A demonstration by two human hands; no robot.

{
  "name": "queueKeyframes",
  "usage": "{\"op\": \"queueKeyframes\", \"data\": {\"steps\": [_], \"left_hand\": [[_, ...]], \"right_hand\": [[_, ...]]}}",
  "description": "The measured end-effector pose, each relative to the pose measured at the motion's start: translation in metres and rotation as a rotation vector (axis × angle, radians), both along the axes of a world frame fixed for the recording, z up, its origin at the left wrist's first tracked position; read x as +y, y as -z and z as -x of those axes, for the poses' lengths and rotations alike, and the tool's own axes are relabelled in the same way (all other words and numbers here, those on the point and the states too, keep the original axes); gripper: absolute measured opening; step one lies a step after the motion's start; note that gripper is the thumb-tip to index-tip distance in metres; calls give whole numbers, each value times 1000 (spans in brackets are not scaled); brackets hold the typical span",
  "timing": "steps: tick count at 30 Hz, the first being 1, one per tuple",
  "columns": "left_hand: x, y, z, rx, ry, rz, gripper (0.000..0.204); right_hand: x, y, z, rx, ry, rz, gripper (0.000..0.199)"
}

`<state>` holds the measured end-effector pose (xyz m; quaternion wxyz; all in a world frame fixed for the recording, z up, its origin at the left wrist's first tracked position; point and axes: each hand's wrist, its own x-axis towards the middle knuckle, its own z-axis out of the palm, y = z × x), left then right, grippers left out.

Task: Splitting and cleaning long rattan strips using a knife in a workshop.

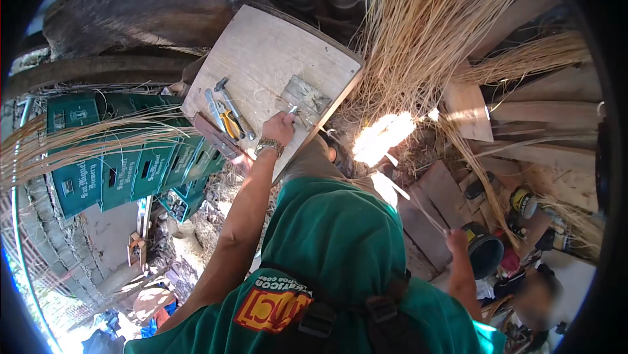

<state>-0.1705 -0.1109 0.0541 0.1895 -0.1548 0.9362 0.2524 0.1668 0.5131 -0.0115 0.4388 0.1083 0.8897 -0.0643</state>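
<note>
Right hand (457, 239): nearest you, low right; your fingers are closed round a thin pale strip (418, 207) that runs up-left toward the sunlit patch.
Left hand (280, 127): reached out to the wooden board (261, 53); your fingers are curled at a small metal piece (294, 110), whether pinched or only touched cannot be told.
Step in hand: judged, working the strip at the board's grey block (306, 95).
Next move: calls for steadying the metal piece while you feed the strip toward it.
Beside the left hand: hammer (229, 102) and yellow-handled pliers (230, 125).
Farther: green crates (118, 158); dry reed bundle (418, 27).
</note>
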Motion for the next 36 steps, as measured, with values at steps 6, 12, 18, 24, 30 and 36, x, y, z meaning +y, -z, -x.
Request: {"op": "queueKeyframes", "data": {"steps": [6,12,18,24,30,36], "left_hand": [[-5,7,0,32,9,76,34],[-1,-1,1,44,-27,32,34],[10,-15,7,-14,-51,-40,32],[-4,-3,5,29,-42,-43,31],[-9,-16,3,-12,-85,-101,29],[4,-14,7,-2,-26,-73,29]], "right_hand": [[-118,37,83,486,81,105,51],[-384,-60,304,470,249,891,39],[-391,-15,305,633,-223,802,26],[-34,68,29,-203,-221,-98,40],[-75,-4,67,-226,-37,-52,52],[-308,-11,270,275,352,1039,50]]}}
